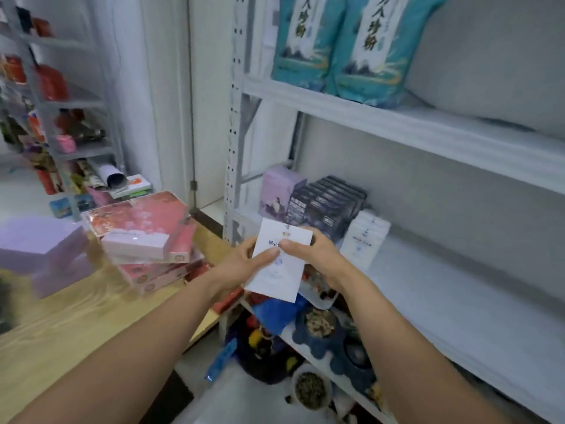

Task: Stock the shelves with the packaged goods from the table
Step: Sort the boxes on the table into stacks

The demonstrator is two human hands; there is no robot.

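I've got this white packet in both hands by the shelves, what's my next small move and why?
Probably carry the white packet forward and right to the middle shelf and stand it beside the similar white packs. The left hand and right hand both grip it, and bare shelf shows right of those packs.

Dark blue flower-shaped bowl [319,347] low at centre, brown kibble inside. Second dark blue bowl [356,354] just right of it, contents unclear. White bowl [295,390] of greenish-brown pellets on pale floor [244,402], nearer camera than both. Crumpled blue plastic bag [275,313] just left of flower-shaped bowl. Dark sack [260,362] on floor beneath bag, small red and yellow items showing. Blue packet [220,359] tilted at sack's left side. Far left: grey rack [82,94] with red packets, blurred. Thin cable [192,117] runs down white wall.
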